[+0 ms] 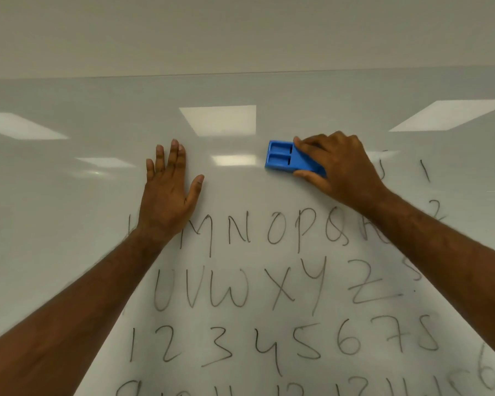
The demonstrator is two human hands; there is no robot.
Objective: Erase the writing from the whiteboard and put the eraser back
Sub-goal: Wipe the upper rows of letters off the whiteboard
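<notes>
From over the person's shoulder, looking along both bare forearms, the whiteboard (69, 195) fills nearly everything, glossy with ceiling-light reflections. The right hand (337, 167) is clamped on the blue eraser (286, 158), fingers over its top edge and thumb under its lower edge, pressing it flat to the board above the first full row of letters. The left hand (169, 190) lies open, fingers spread, palm against the board well to the left of the eraser, apparently as a brace. The band of board between and around the hands is bare, while the writing (240, 287) below remains: a row from M onward, then U to Z, then rows of numbers, plus a few marks just right of the right hand. I'd judge the wiping step to be in its early part, the top cleared and most left to do. Next would be firm passes downward through the letter rows. No place for returning the eraser shows here.
</notes>
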